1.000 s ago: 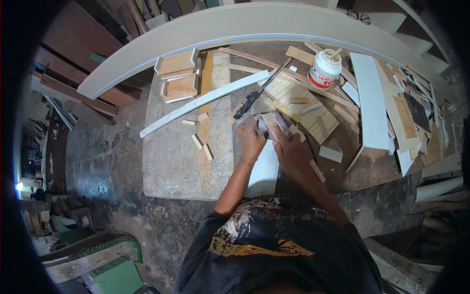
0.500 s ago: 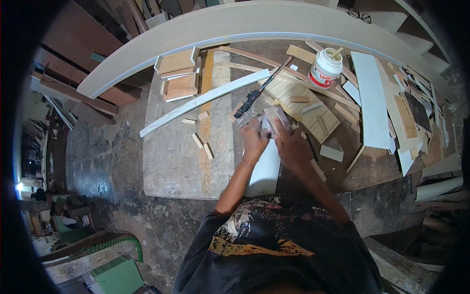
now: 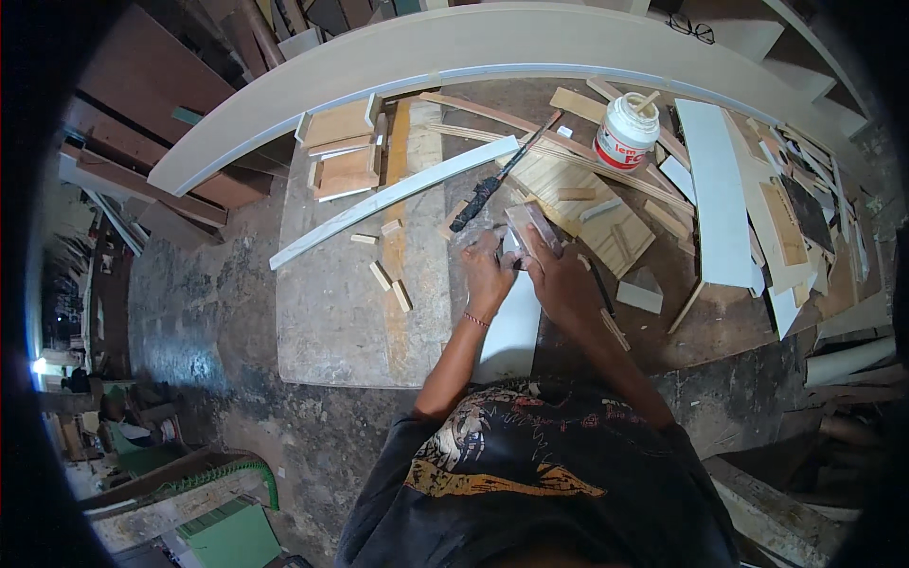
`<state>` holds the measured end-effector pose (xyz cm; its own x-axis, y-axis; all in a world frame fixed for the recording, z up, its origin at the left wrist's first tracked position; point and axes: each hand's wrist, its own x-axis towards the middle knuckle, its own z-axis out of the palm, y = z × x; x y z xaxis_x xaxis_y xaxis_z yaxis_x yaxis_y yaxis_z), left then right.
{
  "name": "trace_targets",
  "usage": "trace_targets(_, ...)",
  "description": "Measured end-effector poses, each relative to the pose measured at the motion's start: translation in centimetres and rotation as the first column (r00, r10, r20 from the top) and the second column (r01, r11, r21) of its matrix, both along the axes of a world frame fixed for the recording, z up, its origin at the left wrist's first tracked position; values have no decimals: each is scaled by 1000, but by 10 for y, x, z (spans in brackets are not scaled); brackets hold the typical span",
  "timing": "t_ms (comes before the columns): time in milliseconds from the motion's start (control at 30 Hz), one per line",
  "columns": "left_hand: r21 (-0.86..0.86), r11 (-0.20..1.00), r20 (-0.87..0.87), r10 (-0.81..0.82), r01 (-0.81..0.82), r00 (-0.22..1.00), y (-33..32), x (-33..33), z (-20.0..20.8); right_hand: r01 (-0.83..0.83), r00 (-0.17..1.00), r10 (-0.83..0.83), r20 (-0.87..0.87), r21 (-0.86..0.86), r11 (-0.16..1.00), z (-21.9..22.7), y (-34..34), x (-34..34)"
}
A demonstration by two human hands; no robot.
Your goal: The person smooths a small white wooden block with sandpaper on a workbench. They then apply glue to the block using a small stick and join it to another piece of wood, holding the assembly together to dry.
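My right hand (image 3: 561,279) is closed round a small rectangular wooden block (image 3: 532,227) with a greyish side, held over the near middle of the workbench. Close against it, my left hand (image 3: 488,276) has its fingers curled in toward the block; what they pinch is too small and hidden to name. Beneath both hands a white board (image 3: 511,331) runs toward my body. Just beyond the left fingers lies a slim tool with a black wrapped handle (image 3: 478,201). A grained wooden board (image 3: 620,241) carrying small sticks lies beyond and right of my right hand.
An open white glue tub (image 3: 627,133) with a stick in it stands at the back right. A long white strip (image 3: 398,197) crosses the bench (image 3: 331,322), near small wood blocks (image 3: 381,275). Small wooden frames (image 3: 346,175) sit at back left; a white panel (image 3: 715,194) and offcuts lie right.
The block in my right hand was blurred by motion and now shows sharply, tilted slightly differently. Both hands stay almost in the same place.
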<state>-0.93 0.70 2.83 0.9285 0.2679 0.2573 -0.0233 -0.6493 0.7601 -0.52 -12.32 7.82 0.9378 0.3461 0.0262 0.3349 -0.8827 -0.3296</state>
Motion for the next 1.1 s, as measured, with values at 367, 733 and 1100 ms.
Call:
trace_targets(367,81,997,-33,12,-9,999,4,3,1,-14,1000,14,-18,36,999,5,-7,-10)
trace_targets(733,-95,995,-28,34,-36,999,5,2,-7,-118,975,97,198,98,988,-7,-13,-19)
trace_targets(1100,-176,983,70,68,-55,995,8,7,-15,-104,988,95,125,66,992,-1,-9,-18)
